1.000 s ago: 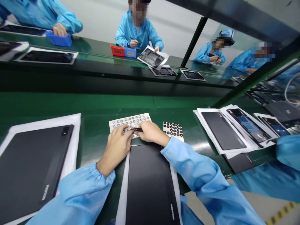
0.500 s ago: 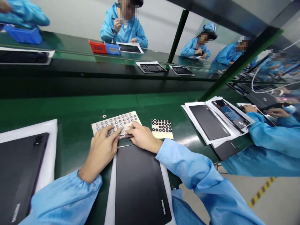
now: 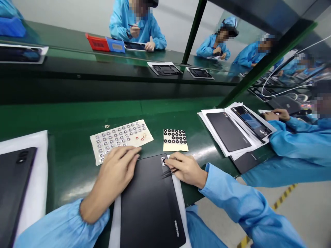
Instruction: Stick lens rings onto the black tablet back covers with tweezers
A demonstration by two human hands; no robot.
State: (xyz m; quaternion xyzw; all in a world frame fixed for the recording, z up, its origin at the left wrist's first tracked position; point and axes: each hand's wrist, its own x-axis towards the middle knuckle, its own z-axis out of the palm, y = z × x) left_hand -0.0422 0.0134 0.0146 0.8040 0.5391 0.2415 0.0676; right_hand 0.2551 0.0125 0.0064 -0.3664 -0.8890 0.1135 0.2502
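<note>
A dark tablet (image 3: 150, 203) lies back side up on white sheeting in front of me, its camera area at the upper right corner. My right hand (image 3: 184, 167) is at that corner, its fingers closed on dark tweezers (image 3: 167, 174). Its fingertips touch a small pale ring-like sticker (image 3: 162, 161) over the camera area. Flat at the tablet's upper left edge lies my left hand (image 3: 116, 172), fingers stretched out and holding nothing. Its fingers overlap the lower edge of a sticker sheet (image 3: 117, 136) with rows of small square stickers.
A smaller sheet of black round stickers (image 3: 176, 139) lies right of the sticker sheet. Another tablet (image 3: 15, 193) is at left. Stacked tablets (image 3: 227, 131) sit at right beside a co-worker's sleeve (image 3: 297, 137). A green post (image 3: 266, 65) slants up behind them. Other people work across the bench.
My right hand has moved from the sticker sheet down to the tablet's camera corner. My left hand has drawn back from the sheet to the tablet's upper left edge.
</note>
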